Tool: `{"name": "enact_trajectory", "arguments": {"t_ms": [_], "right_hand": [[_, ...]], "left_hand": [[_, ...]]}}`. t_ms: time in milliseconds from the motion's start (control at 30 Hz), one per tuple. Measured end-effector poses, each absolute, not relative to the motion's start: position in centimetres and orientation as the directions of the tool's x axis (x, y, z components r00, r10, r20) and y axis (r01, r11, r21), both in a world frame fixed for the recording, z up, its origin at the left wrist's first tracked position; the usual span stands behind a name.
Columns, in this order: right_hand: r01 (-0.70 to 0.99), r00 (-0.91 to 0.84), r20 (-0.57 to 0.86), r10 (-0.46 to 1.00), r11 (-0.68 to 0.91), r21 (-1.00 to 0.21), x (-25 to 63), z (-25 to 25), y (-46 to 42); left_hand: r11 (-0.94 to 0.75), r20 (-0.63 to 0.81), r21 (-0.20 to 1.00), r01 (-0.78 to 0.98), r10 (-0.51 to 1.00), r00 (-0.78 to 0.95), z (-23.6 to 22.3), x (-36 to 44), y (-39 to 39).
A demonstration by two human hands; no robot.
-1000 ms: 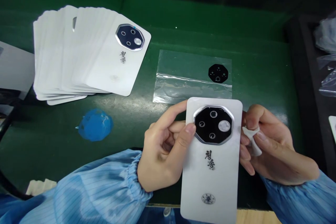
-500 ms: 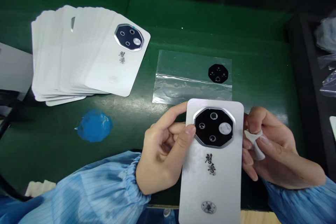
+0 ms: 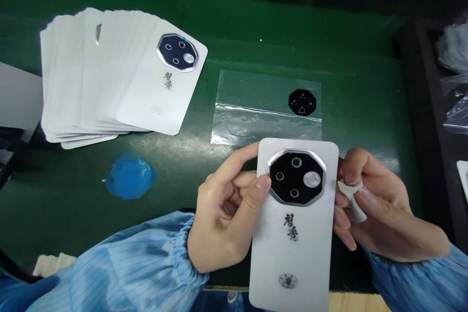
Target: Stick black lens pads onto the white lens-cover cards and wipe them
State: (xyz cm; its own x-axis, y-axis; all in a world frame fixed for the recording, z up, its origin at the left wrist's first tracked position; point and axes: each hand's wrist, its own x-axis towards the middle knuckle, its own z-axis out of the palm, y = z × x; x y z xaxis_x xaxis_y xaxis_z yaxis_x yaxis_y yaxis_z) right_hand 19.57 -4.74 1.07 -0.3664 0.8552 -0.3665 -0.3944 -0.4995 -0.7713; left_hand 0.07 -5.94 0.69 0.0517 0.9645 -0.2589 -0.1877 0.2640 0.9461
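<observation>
Between thumb and fingers, my left hand (image 3: 230, 209) grips the left edge of a white phone back cover (image 3: 310, 243). The cover faces me, with a black octagonal camera lens plate (image 3: 287, 175) in a silver rim near its top, dark lettering below and a round emblem at the bottom. At the cover's right edge, my right hand (image 3: 387, 209) pinches a small piece of white cloth (image 3: 356, 204); some of its fingers reach partly behind the cover. Beyond the cover lies a clear plastic bag (image 3: 248, 87) with a black octagonal plate (image 3: 302, 102) on it.
A fanned stack of white back covers (image 3: 98, 83) lies at the upper left of the green table, the top one bearing a camera plate. A blue round patch (image 3: 130, 176) is below it. A black rack (image 3: 420, 87) with plastic bags stands at the right.
The cover's lower end has risen slightly in the picture, so its bottom left corner now shows. Both hands keep their hold; the rest has shifted only slightly with the view.
</observation>
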Motion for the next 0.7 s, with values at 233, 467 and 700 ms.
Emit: {"name": "enact_trajectory", "arguments": {"t_ms": [233,467,700], "right_hand": [[-0.404,-0.373,-0.294,0.880,-0.439,-0.802,19.7,0.2,-4.3],[-0.370,-0.059,-0.354,0.933,-0.350,-0.861,20.5,-0.7,-2.2],[-0.375,-0.012,-0.328,0.945,-0.308,-0.874,20.7,-0.8,-1.7]], "left_hand": [[0.233,-0.216,0.958,-0.167,0.970,0.115,0.1,-0.2,-5.8],[0.122,-0.175,0.975,0.188,0.939,0.296,-1.8,-0.5,-5.3],[-0.315,0.103,0.709,0.630,0.931,0.349,-1.9,-1.0,-4.7]]}}
